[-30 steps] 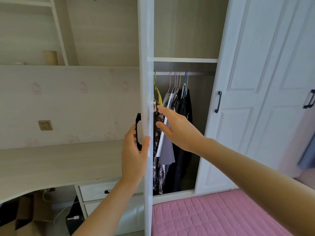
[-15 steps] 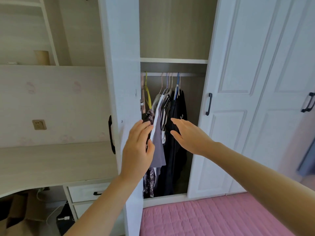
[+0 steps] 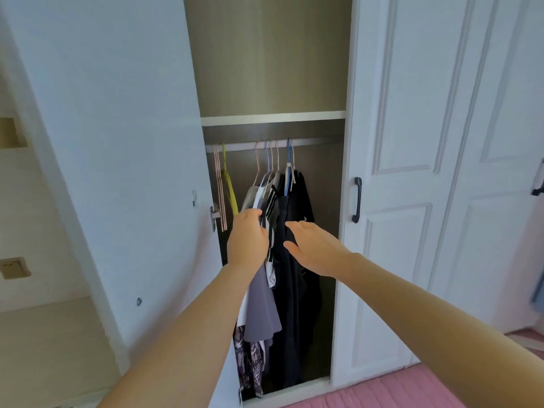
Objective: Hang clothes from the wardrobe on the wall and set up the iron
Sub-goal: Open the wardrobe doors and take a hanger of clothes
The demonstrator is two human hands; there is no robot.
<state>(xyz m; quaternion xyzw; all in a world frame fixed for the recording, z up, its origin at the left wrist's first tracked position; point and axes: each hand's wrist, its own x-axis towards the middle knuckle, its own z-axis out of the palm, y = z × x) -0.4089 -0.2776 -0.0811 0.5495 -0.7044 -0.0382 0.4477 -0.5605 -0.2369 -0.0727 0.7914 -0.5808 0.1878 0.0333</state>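
The wardrobe stands open, its white door (image 3: 117, 172) swung wide to the left. Inside, several garments hang from a rail (image 3: 312, 141): a lilac top (image 3: 260, 310), a striped piece (image 3: 272, 213), black clothes (image 3: 297, 260) and a patterned one (image 3: 250, 363) low down. Bare hangers (image 3: 220, 187) hang at the rail's left end. My left hand (image 3: 247, 240) reaches into the lighter clothes, fingers curled around their edge. My right hand (image 3: 315, 248) hovers open in front of the black clothes, fingers straight. No iron is in view.
A shelf (image 3: 273, 117) sits above the rail. The shut right door (image 3: 391, 201) carries a black handle (image 3: 357, 199). Pink bedding (image 3: 382, 393) lies at the bottom right. A desk top (image 3: 44, 319) and wall socket (image 3: 14, 267) are at the left.
The door has swung fully open to the left and my left hand has left it for the light clothes. My right hand stays near the black clothes. The view has moved closer.
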